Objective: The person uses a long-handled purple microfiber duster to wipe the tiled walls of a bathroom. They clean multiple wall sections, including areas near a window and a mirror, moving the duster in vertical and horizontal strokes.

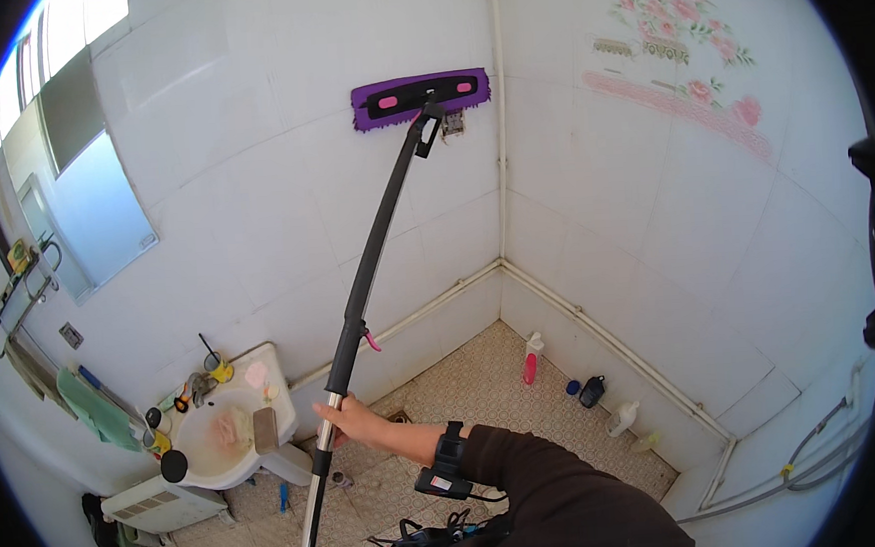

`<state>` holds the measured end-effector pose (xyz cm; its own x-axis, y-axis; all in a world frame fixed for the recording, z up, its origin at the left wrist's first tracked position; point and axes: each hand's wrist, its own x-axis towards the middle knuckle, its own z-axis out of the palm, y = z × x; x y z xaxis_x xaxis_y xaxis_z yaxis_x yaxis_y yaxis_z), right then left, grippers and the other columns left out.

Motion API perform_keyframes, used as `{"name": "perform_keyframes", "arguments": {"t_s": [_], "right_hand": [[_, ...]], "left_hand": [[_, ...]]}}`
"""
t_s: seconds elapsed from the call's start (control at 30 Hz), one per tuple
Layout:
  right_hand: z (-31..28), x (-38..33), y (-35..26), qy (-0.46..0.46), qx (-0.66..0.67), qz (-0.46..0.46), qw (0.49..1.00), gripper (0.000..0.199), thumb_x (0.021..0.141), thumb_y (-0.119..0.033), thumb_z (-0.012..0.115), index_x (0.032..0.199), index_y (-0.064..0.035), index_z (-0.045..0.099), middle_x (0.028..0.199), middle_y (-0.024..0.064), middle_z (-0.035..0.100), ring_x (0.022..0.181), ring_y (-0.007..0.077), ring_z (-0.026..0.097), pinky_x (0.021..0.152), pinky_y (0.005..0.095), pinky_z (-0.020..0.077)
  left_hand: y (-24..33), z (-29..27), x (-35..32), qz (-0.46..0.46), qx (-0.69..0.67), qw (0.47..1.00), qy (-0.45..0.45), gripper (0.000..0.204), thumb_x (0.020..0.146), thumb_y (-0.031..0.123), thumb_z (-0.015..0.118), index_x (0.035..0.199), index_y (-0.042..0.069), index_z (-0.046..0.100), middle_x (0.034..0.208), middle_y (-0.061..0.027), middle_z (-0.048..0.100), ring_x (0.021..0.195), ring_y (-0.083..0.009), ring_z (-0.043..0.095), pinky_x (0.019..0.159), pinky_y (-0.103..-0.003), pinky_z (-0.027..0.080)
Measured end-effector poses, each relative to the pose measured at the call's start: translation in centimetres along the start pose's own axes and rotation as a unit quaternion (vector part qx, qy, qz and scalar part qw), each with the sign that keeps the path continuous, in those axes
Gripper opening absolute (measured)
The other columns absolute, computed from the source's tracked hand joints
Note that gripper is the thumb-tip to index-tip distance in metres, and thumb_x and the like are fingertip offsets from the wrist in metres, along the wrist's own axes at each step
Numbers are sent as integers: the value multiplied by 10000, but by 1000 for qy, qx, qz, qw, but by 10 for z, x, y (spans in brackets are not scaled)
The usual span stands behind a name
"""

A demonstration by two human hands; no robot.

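Observation:
My right hand (354, 421) is closed around the silver section of a long flat mop's pole (365, 268). The pole slants up and away to the mop head (422, 98), which has a purple fringed pad and a black plate with pink tabs. That head lies against the white tiled wall, left of the corner. Just below it is a small wall socket box (453, 123), partly covered by the head. A pink lever sits midway on the pole. The pole's lower end runs out of the bottom edge. My left hand is out of view.
At left stands a washbasin (281, 368) with items on its rim; above hang a mirror (113, 208) and a rack with a green towel (100, 409). Pipes (601, 329) run along both walls. Bottles, including a pink-and-white one (532, 358), stand on the patterned floor (464, 382).

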<state>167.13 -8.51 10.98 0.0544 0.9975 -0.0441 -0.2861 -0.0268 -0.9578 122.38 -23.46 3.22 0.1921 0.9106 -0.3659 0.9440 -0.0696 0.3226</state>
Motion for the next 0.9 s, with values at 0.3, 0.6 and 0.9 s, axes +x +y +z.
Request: {"name": "perform_keyframes", "arguments": {"t_s": [0.3, 0.6, 0.9], "right_hand": [[-54, 19, -57, -3, -26, -44, 999, 309, 886, -335, 553, 911, -51, 436, 801, 100, 615, 711, 184, 653, 569, 341, 573], [-45, 34, -65, -80, 56, -28, 995, 313, 895, -354, 543, 940, -58, 450, 820, 97, 617, 741, 216, 659, 651, 367, 572], [71, -17, 37, -218, 65, 133, 965, 403, 862, -457, 562, 995, -90, 467, 818, 41, 583, 704, 155, 617, 675, 330, 540]], "left_hand": [[72, 14, 64, 34, -70, 995, 57, 447, 778, 431, 666, 860, -7, 636, 632, -169, 622, 577, -309, 625, 514, -383, 459], [56, 19, 64, 30, -67, 980, 186, 415, 790, 438, 639, 825, 25, 647, 692, -230, 607, 681, -418, 597, 548, -442, 460], [-20, 39, -16, -66, -6, 993, 99, 403, 779, 425, 639, 833, 26, 650, 708, -221, 614, 700, -405, 602, 582, -442, 467]]}}
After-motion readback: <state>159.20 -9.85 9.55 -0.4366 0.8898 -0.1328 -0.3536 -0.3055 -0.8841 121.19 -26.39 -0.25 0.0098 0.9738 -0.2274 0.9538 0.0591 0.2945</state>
